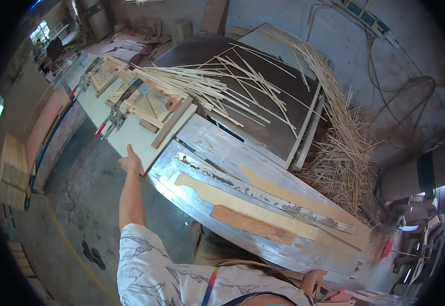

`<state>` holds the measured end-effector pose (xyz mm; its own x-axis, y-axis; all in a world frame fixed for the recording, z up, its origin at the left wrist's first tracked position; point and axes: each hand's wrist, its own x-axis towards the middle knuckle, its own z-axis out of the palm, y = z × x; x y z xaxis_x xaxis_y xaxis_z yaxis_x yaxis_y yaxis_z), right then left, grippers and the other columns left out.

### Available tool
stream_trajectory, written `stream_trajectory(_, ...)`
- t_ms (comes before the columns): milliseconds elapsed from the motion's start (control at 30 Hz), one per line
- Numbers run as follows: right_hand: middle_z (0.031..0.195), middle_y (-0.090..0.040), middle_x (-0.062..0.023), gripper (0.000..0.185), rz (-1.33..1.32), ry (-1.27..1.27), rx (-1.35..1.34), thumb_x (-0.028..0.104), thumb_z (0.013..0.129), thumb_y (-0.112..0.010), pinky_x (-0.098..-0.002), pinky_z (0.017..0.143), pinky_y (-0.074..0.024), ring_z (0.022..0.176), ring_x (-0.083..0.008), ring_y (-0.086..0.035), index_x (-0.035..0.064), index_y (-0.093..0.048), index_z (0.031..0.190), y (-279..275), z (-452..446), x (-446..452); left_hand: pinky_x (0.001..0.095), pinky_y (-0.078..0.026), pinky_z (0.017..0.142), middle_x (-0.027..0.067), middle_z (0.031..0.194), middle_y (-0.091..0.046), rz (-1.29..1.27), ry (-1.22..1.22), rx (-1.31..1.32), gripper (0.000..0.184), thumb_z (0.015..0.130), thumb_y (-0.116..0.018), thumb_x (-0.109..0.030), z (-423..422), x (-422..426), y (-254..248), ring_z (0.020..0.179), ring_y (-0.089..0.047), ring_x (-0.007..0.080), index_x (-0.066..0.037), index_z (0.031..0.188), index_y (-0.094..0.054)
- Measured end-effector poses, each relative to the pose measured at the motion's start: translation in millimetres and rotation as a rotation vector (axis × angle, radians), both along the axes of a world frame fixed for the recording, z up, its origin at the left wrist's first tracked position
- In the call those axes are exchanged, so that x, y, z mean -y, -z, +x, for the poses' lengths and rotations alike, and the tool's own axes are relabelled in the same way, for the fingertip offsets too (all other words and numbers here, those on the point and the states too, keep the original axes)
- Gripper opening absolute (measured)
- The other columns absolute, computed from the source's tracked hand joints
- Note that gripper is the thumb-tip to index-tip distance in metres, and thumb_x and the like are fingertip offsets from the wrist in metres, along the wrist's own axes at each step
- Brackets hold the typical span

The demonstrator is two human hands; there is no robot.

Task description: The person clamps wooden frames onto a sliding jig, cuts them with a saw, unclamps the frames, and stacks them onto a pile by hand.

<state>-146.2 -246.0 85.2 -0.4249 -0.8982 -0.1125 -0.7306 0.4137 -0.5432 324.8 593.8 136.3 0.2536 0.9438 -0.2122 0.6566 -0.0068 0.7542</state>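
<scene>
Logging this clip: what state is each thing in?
left hand: on edge of board
right hand: at edge of table, grip unclear
board: lying flat
clamps: on the board, locking unclear
shaped piece: lying flat
strips: loose, many crossing
slippers: side by side, unworn

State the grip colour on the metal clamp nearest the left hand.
The metal clamp's grip is red, seen in the head view.

Use one metal table [319,255] as the reference. On it, you have one pale shaped board [232,199], one brown wood piece [253,224] and one mottled strip [263,195]. Past its left end, you have one cream panel [131,140] and two red-handled clamps [114,115]. Left of it lie two dark slippers [97,258]. Sticks [339,153] behind it are too many for you to count.
</scene>
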Motion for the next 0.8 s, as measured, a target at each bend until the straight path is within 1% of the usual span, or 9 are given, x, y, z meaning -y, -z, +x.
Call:
stream_trajectory(167, 0.126, -0.065, -0.0417, 0.091, -0.118, -0.08, -0.005, 0.062, 0.107, -0.043, -0.0516, 0.099, -0.056, 0.117, -0.0528, -0.066, -0.0265, -0.06, 0.12, 4, 19, -25, 0.0498, -0.05, 0.109, 0.0375, 0.135, -0.062, 0.027, -0.014, -0.016, 0.108, 0.089, -0.068, -0.074, 18, -22, 15, 0.128, -0.062, 0.0481, 0.022, 0.135, -0.047)
stream_trajectory(233, 0.118, -0.075, -0.0255, 0.078, 0.026, 0.19, 0.317, 0.059, 0.107, -0.05, -0.0441, 0.079, -0.0623, 0.1, -0.0347, -0.076, -0.0149, -0.067, 0.123, -12, 28, -34, 0.05, -0.054, 0.103, 0.039, 0.128, -0.065, 0.046, 0.02, -0.03, 0.115, 0.087, -0.064, -0.08, 23, -39, 36, 0.119, -0.067, 0.0486, 0.026, 0.128, -0.053)
stream_trajectory(300, 0.116, -0.075, -0.0251, 0.08, -0.021, 0.249, 0.402, 0.063, 0.106, -0.048, -0.0453, 0.078, -0.0621, 0.096, -0.0364, -0.075, -0.014, -0.07, 0.116, -20, 41, -50, 0.051, -0.055, 0.101, 0.0383, 0.124, -0.068, 0.071, 0.051, -0.095, 0.116, 0.087, -0.06, -0.084, 25, -49, 55, 0.117, -0.069, 0.048, 0.027, 0.123, -0.059)
stream_trajectory(367, 0.135, -0.066, -0.0327, 0.09, 0.1, 0.208, 0.325, 0.064, 0.105, -0.049, -0.055, 0.097, -0.0557, 0.116, -0.0441, -0.068, -0.0215, -0.058, 0.132, -24, 36, -49, 0.0507, -0.058, 0.087, 0.032, 0.108, -0.075, 0.168, 0.14, -0.284, 0.104, 0.093, -0.053, -0.082, 26, -82, 93, 0.101, -0.074, 0.0431, 0.019, 0.107, -0.071)
stream_trajectory(500, 0.117, -0.071, -0.0351, 0.078, -0.033, 0.099, 0.202, 0.056, 0.111, -0.039, -0.052, 0.092, -0.0549, 0.108, -0.0477, -0.07, -0.0162, -0.068, 0.113, 13, 34, -20, 0.0486, -0.058, 0.082, 0.0206, 0.105, -0.077, 0.162, 0.516, -0.143, 0.06, 0.114, -0.036, -0.047, 32, -64, 118, 0.092, -0.072, 0.0324, -0.003, 0.122, -0.075)
stream_trajectory(533, 0.113, -0.071, -0.0368, 0.078, -0.072, 0.098, 0.178, 0.054, 0.112, -0.037, -0.0516, 0.092, -0.0538, 0.107, -0.0495, -0.069, -0.0162, -0.07, 0.108, 12, 33, -11, 0.049, -0.059, 0.083, 0.0196, 0.113, -0.077, 0.446, 0.648, -0.15, 0.057, 0.114, -0.034, -0.048, 23, -67, 131, 0.097, -0.073, 0.0328, -0.009, 0.135, -0.07)
stream_trajectory(567, 0.105, -0.072, -0.0364, 0.076, -0.236, 0.105, -0.092, 0.055, 0.11, -0.046, -0.0528, 0.087, -0.0554, 0.101, -0.0504, -0.071, -0.0179, -0.069, 0.104, 49, 14, 9, 0.0542, -0.055, 0.095, 0.0194, 0.123, -0.073, 0.341, 0.584, -0.3, 0.058, 0.105, -0.049, -0.055, 25, -69, 130, 0.109, -0.07, 0.0354, -0.015, 0.149, -0.051)
stream_trajectory(600, 0.109, -0.07, -0.0398, 0.074, -0.17, 0.237, 0.098, 0.053, 0.107, -0.053, -0.0535, 0.092, -0.0534, 0.106, -0.0528, -0.068, -0.0187, -0.069, 0.106, 15, 16, 8, 0.0593, -0.051, 0.108, 0.0193, 0.134, -0.068, 0.236, 0.529, -0.461, 0.083, 0.097, -0.064, -0.061, 21, -56, 116, 0.121, -0.066, 0.038, -0.022, 0.163, -0.032)
stream_trajectory(800, 0.117, -0.067, -0.0412, 0.072, -0.095, 0.26, 0.156, 0.052, 0.105, -0.057, -0.0538, 0.1, -0.0503, 0.115, -0.0539, -0.065, -0.0195, -0.063, 0.116, -10, -16, 49, 0.0554, -0.053, 0.101, 0.0193, 0.129, -0.07, -0.003, 0.646, -0.265, 0.084, 0.094, -0.063, -0.069, -63, 135, 117, 0.115, -0.068, 0.0362, -0.01, 0.151, -0.042)
